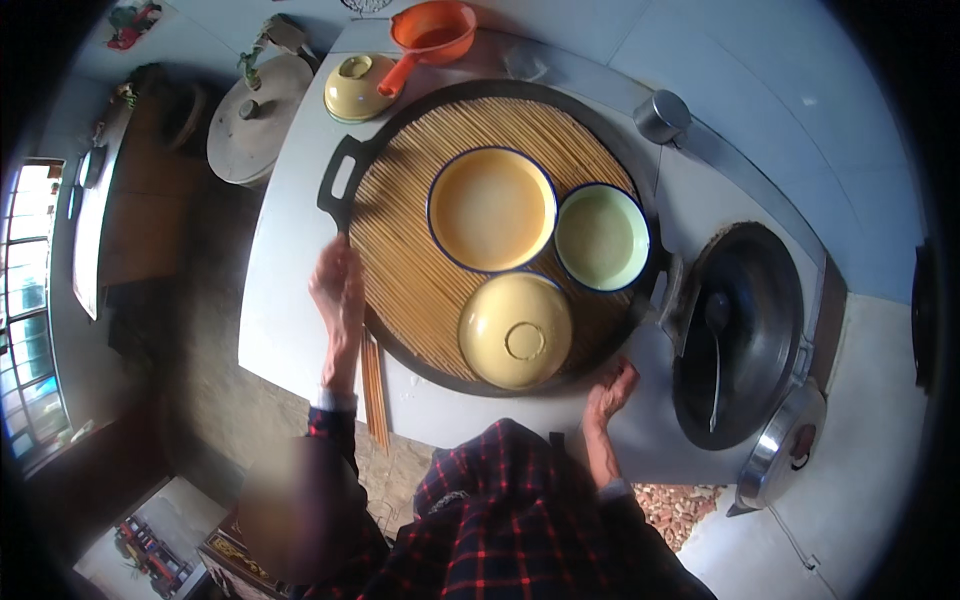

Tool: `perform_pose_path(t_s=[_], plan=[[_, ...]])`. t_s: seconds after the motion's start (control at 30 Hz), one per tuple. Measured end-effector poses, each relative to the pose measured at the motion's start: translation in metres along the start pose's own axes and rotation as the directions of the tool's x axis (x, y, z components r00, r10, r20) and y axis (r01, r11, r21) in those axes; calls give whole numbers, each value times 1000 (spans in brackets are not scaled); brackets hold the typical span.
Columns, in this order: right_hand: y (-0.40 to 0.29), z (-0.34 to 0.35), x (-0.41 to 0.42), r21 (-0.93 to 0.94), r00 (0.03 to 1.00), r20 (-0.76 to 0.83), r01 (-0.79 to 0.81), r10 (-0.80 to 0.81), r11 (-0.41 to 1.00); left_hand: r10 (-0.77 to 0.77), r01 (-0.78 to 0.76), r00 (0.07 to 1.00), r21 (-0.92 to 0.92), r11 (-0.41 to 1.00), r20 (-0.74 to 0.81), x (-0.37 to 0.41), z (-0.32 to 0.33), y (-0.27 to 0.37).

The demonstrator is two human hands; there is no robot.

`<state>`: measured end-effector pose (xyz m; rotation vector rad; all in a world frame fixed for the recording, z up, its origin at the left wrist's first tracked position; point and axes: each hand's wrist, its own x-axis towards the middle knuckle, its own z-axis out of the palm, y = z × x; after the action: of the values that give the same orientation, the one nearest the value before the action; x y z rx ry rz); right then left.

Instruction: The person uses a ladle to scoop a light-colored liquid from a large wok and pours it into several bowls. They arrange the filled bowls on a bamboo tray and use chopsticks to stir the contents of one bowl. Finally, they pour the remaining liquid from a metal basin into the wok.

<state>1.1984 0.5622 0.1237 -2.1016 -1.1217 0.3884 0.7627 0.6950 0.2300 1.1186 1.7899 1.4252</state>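
My left hand, blurred and curled, is at the left rim of a large dark pan, just below its loop handle. Whether it grips the rim cannot be told. Close to the pan's lower right edge is my right hand, its fingers bent and their inner side hidden. A round slatted mat covers the pan. On it stand a yellow enamel basin of cloudy liquid and a pale green bowl with liquid. A yellow bowl lies upside down in front of them.
Chopsticks jut over the counter's front edge. At the back sit an orange ladle, an upturned yellow bowl and a metal cup. To the right, a sunken wok holds a spoon; a metal lid leans nearby.
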Motion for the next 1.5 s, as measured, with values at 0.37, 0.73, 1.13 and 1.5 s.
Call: perform_pose_path(t_s=[0.37, 0.73, 1.13, 1.5], plan=[[-3, 17, 4, -530, 982, 71, 185, -175, 827, 272, -320, 942, 775, 544, 198, 262, 71, 6], [-12, 15, 4, -494, 989, 74, 145, -125, 857, -30, -331, 917, 799, 502, 398, 371, 94, -41], [-18, 15, 9, -506, 982, 93, 190, -166, 842, 262, -194, 963, 818, 541, 55, 374, 9, -17], [-34, 10, 19, -426, 974, 225, 60, 41, 903, 399, -641, 740, 387, 663, 542, 119, 89, 124]])
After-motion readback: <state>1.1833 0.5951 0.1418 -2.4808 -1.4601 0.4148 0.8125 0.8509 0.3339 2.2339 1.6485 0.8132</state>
